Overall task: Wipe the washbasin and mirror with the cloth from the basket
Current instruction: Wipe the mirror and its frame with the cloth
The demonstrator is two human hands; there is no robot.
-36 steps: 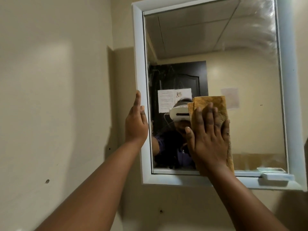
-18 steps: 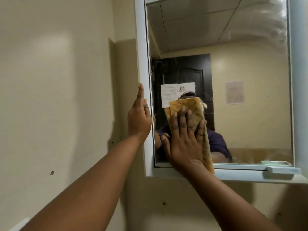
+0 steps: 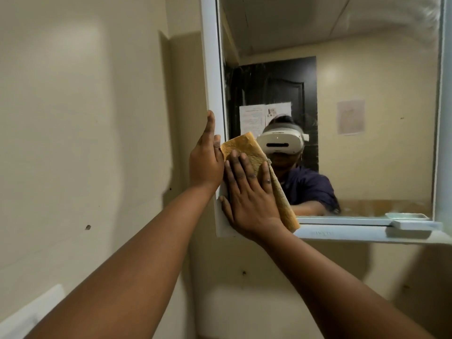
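Right hand (image 3: 249,194), fingers flat, presses cloth (image 3: 256,155) at mirror (image 3: 367,81) lower-left corner — unwiped glass lies rightward; left hand (image 3: 206,160), fingers straight, steadies frame

This was a small bathroom or washroom in a modest home or lodging. A rectangular wall mirror in a white plastic frame (image 3: 211,69) hung on a plain cream-painted wall (image 3: 85,118), and a small pale green soap dish (image 3: 413,228) sat on the frame's narrow bottom ledge. The glass reflected a dark panelled door (image 3: 276,89) with printed paper notices (image 3: 254,118) stuck to it, another faded paper sheet (image 3: 351,117) on the far cream wall, and a pale panelled ceiling (image 3: 305,23) overhead.
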